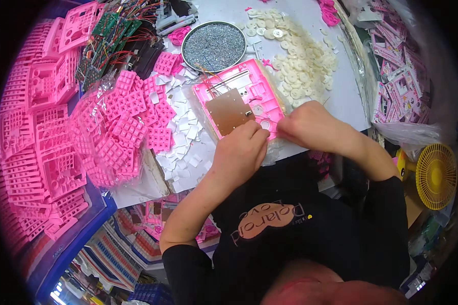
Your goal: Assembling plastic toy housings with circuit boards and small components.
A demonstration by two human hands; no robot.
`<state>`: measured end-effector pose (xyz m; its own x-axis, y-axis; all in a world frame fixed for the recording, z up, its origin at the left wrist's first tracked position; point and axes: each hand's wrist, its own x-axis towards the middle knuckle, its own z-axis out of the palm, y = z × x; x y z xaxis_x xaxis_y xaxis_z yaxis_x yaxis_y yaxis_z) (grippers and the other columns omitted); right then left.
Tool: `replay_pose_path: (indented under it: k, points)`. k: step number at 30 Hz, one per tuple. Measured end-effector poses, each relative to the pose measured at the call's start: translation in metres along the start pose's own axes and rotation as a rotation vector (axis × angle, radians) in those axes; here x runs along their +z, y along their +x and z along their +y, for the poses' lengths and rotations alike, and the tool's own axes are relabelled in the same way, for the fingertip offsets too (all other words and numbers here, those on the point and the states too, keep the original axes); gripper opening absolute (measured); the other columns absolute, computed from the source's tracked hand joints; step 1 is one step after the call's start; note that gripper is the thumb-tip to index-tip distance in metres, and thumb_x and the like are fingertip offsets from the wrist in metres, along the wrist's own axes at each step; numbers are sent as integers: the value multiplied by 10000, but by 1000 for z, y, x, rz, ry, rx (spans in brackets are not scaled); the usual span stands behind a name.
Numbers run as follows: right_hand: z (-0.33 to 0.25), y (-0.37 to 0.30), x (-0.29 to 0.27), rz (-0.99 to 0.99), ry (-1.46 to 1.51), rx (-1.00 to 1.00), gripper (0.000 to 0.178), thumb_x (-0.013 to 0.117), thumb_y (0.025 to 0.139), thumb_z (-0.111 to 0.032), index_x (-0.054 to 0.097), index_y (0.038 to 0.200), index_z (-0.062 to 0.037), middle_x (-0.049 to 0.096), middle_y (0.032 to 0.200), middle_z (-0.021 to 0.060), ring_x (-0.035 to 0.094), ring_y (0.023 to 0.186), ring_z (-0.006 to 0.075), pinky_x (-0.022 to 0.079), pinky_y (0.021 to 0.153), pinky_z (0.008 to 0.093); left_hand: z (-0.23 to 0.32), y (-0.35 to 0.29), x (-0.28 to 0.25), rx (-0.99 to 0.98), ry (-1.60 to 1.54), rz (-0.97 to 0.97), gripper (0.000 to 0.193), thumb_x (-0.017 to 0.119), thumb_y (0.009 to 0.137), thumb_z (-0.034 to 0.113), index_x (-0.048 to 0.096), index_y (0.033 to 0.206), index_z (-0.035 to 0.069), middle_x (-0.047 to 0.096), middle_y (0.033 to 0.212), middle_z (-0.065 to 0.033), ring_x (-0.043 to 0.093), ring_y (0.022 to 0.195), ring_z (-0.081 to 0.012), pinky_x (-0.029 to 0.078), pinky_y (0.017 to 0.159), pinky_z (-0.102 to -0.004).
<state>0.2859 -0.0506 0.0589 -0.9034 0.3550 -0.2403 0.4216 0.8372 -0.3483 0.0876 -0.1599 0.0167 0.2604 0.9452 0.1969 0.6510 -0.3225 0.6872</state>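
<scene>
On the table in front of me lies a pink plastic housing [262, 81] with its inside facing up. A brown circuit board [229, 113] sits in it, with thin wires running out at its far edge. My left hand [239, 150] is closed at the board's near edge, fingertips pressed together. Closed as well, my right hand [310, 126] is at the housing's near right corner, thumb and finger pinched. A thin reddish line, perhaps a wire, shows between the hands. What either pinch holds is too small or hidden to make out.
Beyond the housing stands a round tray of small screws [213, 46]. White discs [300, 61] are heaped to the right. Leftward lie pink button pads [130, 132], white paper pieces [185, 127], wired circuit boards [112, 35] and stacked pink housings [51, 122]. A yellow fan [436, 175] stands at right.
</scene>
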Motion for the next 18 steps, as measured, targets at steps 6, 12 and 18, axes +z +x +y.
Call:
replay_pose_path:
  k: [6, 12, 18]
  points:
    - [31, -1, 32, 239, 81, -330, 154, 700, 874, -284, 667, 836, -139, 623, 638, 49, 643, 584, 266, 481, 494, 423, -9, -8, 6, 42, 24, 27, 190, 724, 847, 90, 660, 1026, 76, 638, 937, -80, 646, 808, -289, 524, 674, -379]
    - [27, -28, 80, 599, 53, -179, 332, 782, 851, -239, 710, 1153, -119, 545, 583, 25, 577, 497, 202, 420, 437, 356, -10, -9, 10, 199, 153, 10, 365, 688, 796, 110, 686, 1161, 128, 648, 994, -37, 630, 803, -225, 509, 639, -352]
    - [-24, -54, 80, 189, -53, 167, 710, 628, 916, -146, 338, 1553, -26, 560, 515, 59, 572, 410, 255, 429, 388, 412, -11, -9, 14, 258, 256, -44, 459, 632, 776, 145, 665, 1233, 127, 624, 1007, -22, 603, 803, -197, 495, 618, -329]
